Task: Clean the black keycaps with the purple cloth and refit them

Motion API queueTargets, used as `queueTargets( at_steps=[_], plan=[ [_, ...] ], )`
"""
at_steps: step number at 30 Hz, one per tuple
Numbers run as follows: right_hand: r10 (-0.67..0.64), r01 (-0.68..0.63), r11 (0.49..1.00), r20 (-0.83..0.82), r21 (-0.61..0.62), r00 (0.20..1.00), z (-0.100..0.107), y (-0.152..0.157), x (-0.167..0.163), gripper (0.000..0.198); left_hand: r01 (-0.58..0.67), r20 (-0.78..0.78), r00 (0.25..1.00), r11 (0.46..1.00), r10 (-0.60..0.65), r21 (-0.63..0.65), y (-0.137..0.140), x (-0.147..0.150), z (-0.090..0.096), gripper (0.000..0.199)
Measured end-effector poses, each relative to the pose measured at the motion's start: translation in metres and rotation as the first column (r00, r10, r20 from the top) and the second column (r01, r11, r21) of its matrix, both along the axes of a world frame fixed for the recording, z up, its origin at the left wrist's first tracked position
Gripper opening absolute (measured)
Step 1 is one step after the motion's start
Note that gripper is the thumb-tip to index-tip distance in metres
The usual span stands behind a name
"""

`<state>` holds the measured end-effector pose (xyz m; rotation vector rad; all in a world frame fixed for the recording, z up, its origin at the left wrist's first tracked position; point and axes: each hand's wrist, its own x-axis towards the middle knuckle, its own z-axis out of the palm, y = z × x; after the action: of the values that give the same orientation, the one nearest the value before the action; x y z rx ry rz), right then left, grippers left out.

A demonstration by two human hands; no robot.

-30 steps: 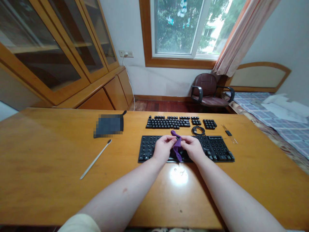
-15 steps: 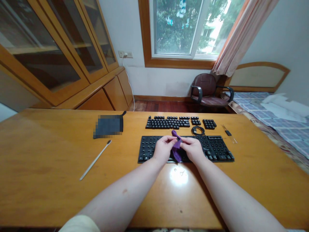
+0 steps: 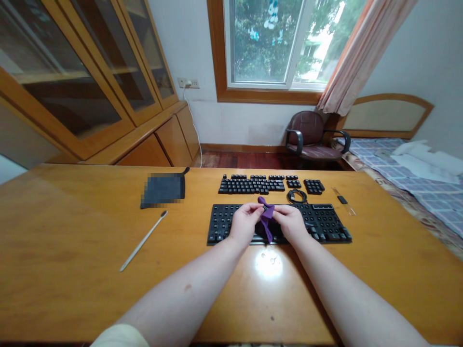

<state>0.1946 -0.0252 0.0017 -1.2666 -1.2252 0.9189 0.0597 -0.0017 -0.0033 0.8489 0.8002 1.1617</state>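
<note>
Over the middle of a black keyboard (image 3: 221, 222), a purple cloth (image 3: 268, 220) hangs bunched between my two hands. My left hand (image 3: 246, 225) pinches its left side with thumb and forefinger. From the right, my right hand (image 3: 290, 224) grips the cloth in bent fingers. A small dark piece seems to show in the folds, too small to name. Most of the keyboard's key positions are bare of caps, while several keycaps remain along the bottom right. Behind it, the removed black keycaps (image 3: 253, 186) lie in rows, grouped like a keyboard layout.
A coiled black cable (image 3: 297, 196) lies behind the keyboard. To the right is a wire keycap puller (image 3: 342, 199) with a black handle. On the left are a long-handled brush (image 3: 142, 244) and a dark pouch (image 3: 164, 190). A chair (image 3: 307, 135) stands beyond the wooden table (image 3: 72, 250).
The purple cloth has shifted slightly between my fingers, its hanging end swinging a little to the right. Both hands stay almost in place, and the other objects lie as before.
</note>
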Motion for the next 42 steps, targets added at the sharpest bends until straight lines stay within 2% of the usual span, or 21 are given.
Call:
queueTargets(
  at_steps=[8, 17, 21, 27, 31, 36, 42],
  plan=[
    [-0.054, 0.053, 0.998, -0.017, -0.030, 0.998, 0.0026, -0.0006, -0.0032, 0.022, -0.033, -0.004, 0.999, 0.998, 0.033, 0.055, -0.0019, 0.0004, 0.0033, 0.026],
    [-0.089, 0.088, 0.995, -0.027, -0.036, 0.996, -0.0010, -0.0001, -0.0038, 0.028, 0.023, 0.010, 1.000, 0.999, -0.023, 0.026, -0.0028, 0.0012, -0.0005, 0.027],
    [-0.081, 0.081, 0.996, -0.014, -0.024, 0.997, -0.0038, 0.0008, -0.0027, 0.026, 0.047, -0.019, 0.999, 0.997, -0.046, 0.067, -0.0027, 0.0005, -0.0006, 0.031],
    [-0.044, 0.043, 0.999, -0.015, -0.027, 0.999, -0.0002, 0.0003, -0.0048, 0.028, 0.003, -0.070, 0.998, 0.991, 0.006, 0.130, -0.0022, -0.0006, 0.0030, 0.028],
    [-0.028, 0.027, 0.999, -0.037, -0.029, 0.999, -0.0025, 0.0018, -0.0041, 0.031, -0.049, -0.039, 0.998, 0.993, 0.054, 0.110, -0.0023, 0.0001, 0.0026, 0.026],
    [0.020, -0.021, 0.998, -0.032, -0.056, 0.999, -0.0057, 0.0026, -0.0037, 0.031, -0.006, -0.076, 0.997, 0.995, 0.014, 0.099, -0.0019, -0.0003, 0.0013, 0.024],
    [0.003, -0.003, 0.999, -0.011, -0.040, 1.000, -0.0031, 0.0010, -0.0041, 0.030, -0.011, -0.084, 0.996, 0.996, 0.018, 0.089, -0.0005, -0.0001, -0.0007, 0.022]
  ],
)
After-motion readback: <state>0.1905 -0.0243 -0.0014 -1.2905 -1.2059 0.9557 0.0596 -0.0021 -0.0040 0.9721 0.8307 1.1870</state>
